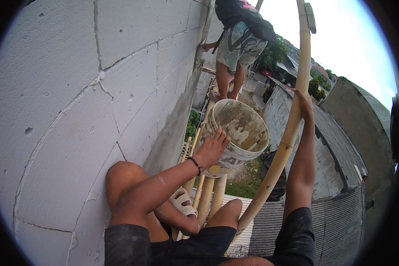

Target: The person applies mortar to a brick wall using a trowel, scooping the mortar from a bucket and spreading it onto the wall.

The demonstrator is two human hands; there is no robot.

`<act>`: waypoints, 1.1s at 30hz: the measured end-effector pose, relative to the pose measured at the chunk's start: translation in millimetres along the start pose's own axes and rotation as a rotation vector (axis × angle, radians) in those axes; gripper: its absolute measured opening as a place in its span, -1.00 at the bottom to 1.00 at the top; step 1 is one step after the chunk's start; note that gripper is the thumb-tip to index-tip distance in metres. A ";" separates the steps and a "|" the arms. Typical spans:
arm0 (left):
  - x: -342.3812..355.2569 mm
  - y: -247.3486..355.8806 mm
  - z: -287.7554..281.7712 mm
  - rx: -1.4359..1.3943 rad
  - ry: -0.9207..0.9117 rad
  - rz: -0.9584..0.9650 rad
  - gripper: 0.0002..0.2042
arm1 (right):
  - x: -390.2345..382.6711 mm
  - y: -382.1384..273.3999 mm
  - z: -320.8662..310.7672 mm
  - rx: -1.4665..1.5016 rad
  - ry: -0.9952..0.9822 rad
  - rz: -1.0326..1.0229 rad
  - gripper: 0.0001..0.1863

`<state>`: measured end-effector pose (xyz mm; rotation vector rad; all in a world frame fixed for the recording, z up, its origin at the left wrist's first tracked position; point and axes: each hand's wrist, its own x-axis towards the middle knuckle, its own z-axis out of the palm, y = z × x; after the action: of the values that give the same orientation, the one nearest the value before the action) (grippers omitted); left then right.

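Observation:
My left hand, with a dark bracelet at the wrist, grips the near left rim of a white plastic bucket. Its fingers hook over the edge. Dried grey and brown residue coats the bucket's inner wall, and its mouth is up, tilted slightly. Bamboo poles of the scaffold run beneath the bucket. To the right, my right hand is wrapped round a thick upright bamboo pole at about arm's length. My bent knees and a sandalled foot are close below the bucket.
A wall of pale lightweight blocks rises close on my left. Beyond the bucket a co-worker stands on the scaffold, one hand at the wall's edge. Far below lie grass, a corrugated roof and a grey roof.

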<state>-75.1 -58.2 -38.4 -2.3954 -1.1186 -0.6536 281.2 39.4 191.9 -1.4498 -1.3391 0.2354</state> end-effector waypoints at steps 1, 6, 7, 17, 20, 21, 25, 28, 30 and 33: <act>0.5 0.1 -0.6 -0.002 -0.001 0.002 -0.37 | 0.9 1.9 -0.7 -0.002 0.003 0.000 -0.40; 1.3 -0.6 -1.4 -0.006 0.000 0.003 -0.36 | 8.7 9.6 -1.0 -0.018 0.018 0.008 -0.37; 0.9 -0.8 -1.2 -0.005 -0.003 0.002 -0.36 | 8.4 9.6 -0.2 0.005 0.005 0.004 -0.37; 0.0 -0.1 -3.1 0.007 0.002 0.009 -0.31 | -0.5 -2.6 -1.2 -0.001 -0.031 0.022 -0.42; -0.2 0.6 -1.0 0.026 0.006 -0.002 -0.32 | 1.4 -2.3 -0.7 -0.031 -0.015 0.042 -0.43; -0.8 0.7 -0.9 0.032 0.010 -0.006 -0.32 | 0.4 -3.6 -1.0 -0.027 -0.022 0.045 -0.43; -1.2 1.0 -0.6 0.009 0.000 -0.017 -0.32 | 9.5 5.9 -0.6 -0.029 -0.015 0.031 -0.41; -0.5 1.2 -1.2 0.017 -0.005 -0.022 -0.32 | 11.4 11.8 -2.2 -0.001 -0.027 0.031 -0.41; -0.2 1.0 -1.8 0.012 0.002 -0.008 -0.33 | 12.1 13.1 -0.4 0.004 -0.025 0.024 -0.42; 0.0 0.6 -2.3 -0.001 -0.011 -0.006 -0.32 | 11.3 13.5 -1.2 0.011 -0.037 0.014 -0.41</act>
<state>-75.2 -59.9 -36.7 -2.3998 -1.1306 -0.6438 293.8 50.9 187.5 -1.4520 -1.3562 0.2795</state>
